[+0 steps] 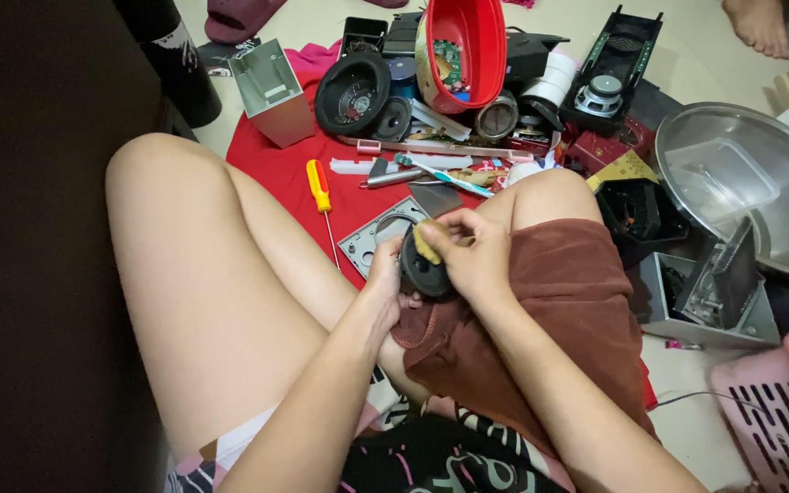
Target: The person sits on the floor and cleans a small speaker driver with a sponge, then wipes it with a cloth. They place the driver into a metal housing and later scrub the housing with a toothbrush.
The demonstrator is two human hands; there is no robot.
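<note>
I sit on the floor with my knees up. My left hand [385,278] grips a small round black speaker driver [422,271] from its left side, held over my lap. My right hand [472,251] curls over the driver's top and right edge, and its fingers press a small yellowish piece [426,242] against the driver's face. Just beyond the hands a grey metal plate with a round cut-out [378,233] lies on the red cloth [271,169].
A yellow-handled screwdriver [320,187] lies on the red cloth. Beyond are black speaker cones [352,93], a red bowl [468,46], a grey metal box [271,89], a steel basin [741,178], an open grey casing [705,292] and a pink basket [783,402]. Another person's foot [760,23] shows at top right.
</note>
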